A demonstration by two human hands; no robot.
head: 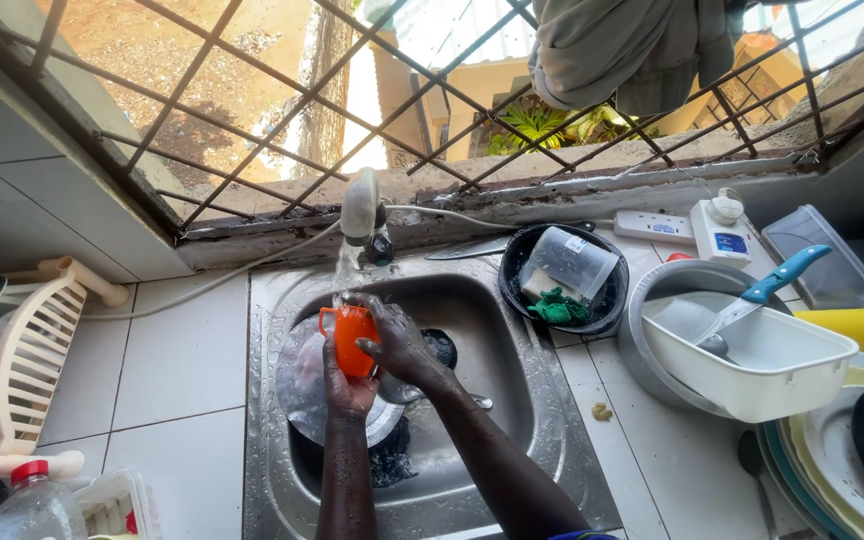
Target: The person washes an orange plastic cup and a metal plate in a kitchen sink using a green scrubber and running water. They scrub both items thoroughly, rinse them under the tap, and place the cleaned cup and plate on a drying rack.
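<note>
My left hand [344, 392] holds an orange mug [350, 338] from below, over the steel sink [512, 380]. My right hand [399, 340] presses against the mug's right side and rim, wet and rubbing it. Water runs from the tap [360, 208] straight down onto the mug. A round metal lid or plate [304, 385] lies in the basin beneath the mug, with dark dishes under it.
A black bowl [604, 305] with a clear container and green cloth sits right of the tap. A white tub [772, 375] holds a blue-handled knife [764, 288]. Stacked plates [832, 460] lie at right. A cream dish rack [32, 360] and plastic bottle [37, 505] stand left.
</note>
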